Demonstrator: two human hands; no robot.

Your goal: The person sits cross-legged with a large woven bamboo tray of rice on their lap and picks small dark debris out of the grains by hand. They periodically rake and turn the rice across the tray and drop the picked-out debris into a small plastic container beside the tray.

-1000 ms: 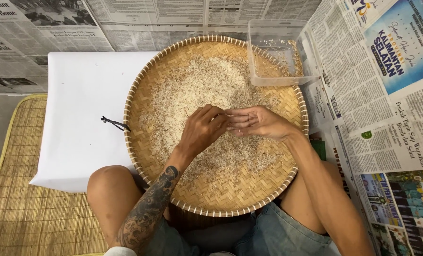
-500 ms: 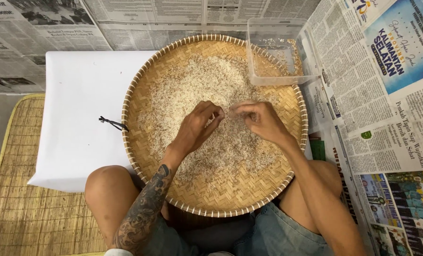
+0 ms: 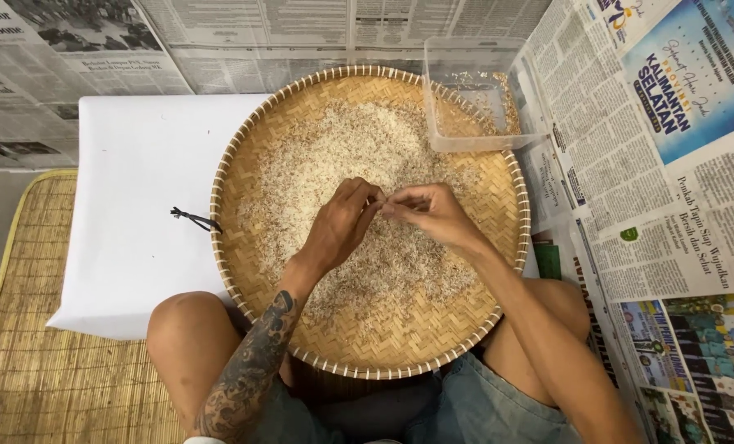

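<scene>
A round woven bamboo tray (image 3: 229, 271) rests on my lap, spread with a thin layer of pale rice grains (image 3: 326, 152). My left hand (image 3: 342, 222), with a tattooed forearm, hovers over the tray's middle with curled fingers. My right hand (image 3: 432, 212) is just beside it, its fingers pinched together. The fingertips of both hands meet right above the rice. Anything held between them is too small to see.
A clear plastic box (image 3: 475, 141) with some husks sits on the tray's far right rim. A white padded surface (image 3: 136, 205) lies to the left, with a black cord (image 3: 191, 218) at the tray's edge. Newspapers (image 3: 630, 197) cover the floor; a woven mat (image 3: 46, 378) is at the near left.
My right hand was palm up with spread fingers, turned palm down, and now pinches against my left fingertips. My left hand stayed near the tray's middle.
</scene>
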